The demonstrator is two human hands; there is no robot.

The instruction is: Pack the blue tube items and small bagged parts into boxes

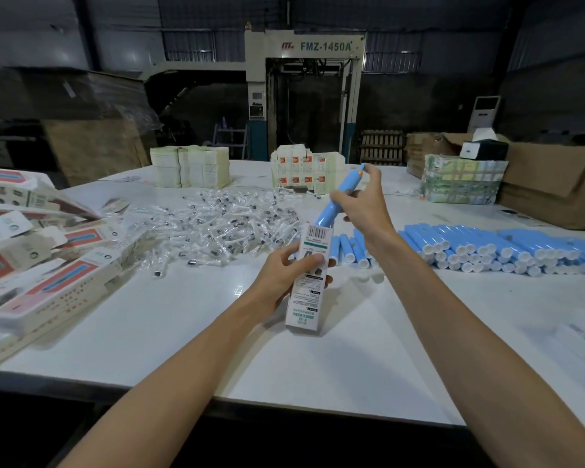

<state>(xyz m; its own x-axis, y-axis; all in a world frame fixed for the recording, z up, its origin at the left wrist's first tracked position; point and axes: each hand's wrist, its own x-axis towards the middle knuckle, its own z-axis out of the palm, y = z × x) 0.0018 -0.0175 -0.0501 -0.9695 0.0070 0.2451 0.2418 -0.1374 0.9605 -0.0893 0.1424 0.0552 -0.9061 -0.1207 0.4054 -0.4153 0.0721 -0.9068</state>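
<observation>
My left hand (286,270) grips a narrow white printed box (309,285) upright above the white table (183,332). A blue tube (340,197) sticks out of the box's open top, its lower end inside. My right hand (362,204) holds the tube near its upper half, fingers curled round it. A pile of blue tubes (487,251) lies to the right. Small clear bagged parts (223,228) are scattered across the table's middle.
Filled boxes (48,265) are heaped at the left. Stacks of flat cartons (190,170) and printed cartons (304,172) stand at the far edge. Cardboard boxes (554,187) and a bundled stack (463,180) sit at the far right. A large machine (304,96) stands behind.
</observation>
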